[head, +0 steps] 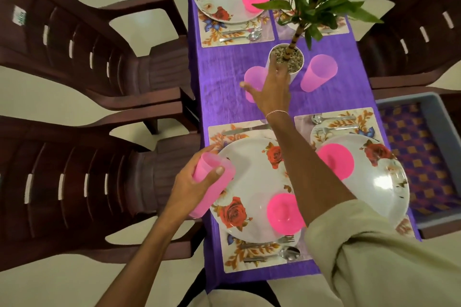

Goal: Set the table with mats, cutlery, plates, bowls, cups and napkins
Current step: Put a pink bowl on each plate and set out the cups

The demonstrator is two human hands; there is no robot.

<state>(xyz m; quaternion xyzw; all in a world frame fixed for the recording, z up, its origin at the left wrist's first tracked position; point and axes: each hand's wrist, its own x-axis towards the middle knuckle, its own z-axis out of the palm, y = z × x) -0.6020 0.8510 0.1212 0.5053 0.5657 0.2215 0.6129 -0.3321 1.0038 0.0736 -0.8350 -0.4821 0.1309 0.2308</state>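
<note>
My right sleeve (374, 257) fills the lower right of the frame, with the arm crossing the near plates. The table (224, 107), under a purple cloth, carries four mats, each with a plate, a pink bowl and cutlery. I see no napkins.

The step in hand is cups. My right hand (272, 90) is at mid-frame, fingers spread wide about the centre cup (253, 77), which stands just beside the plant pot (296, 72). A second cup (318, 73) stands on the pot's right. I judge it best to take the centre cup low, clear of the pot's rim, and set it upright on a mat corner near the cutlery.

My left hand (192, 187) grips the held cup (207, 164) at lower left, over the edge of the near plate (249, 169).

Brown chairs (74, 182) crowd the left of the frame. My forearm passes over the near bowl (282, 212) and could knock it.
</note>
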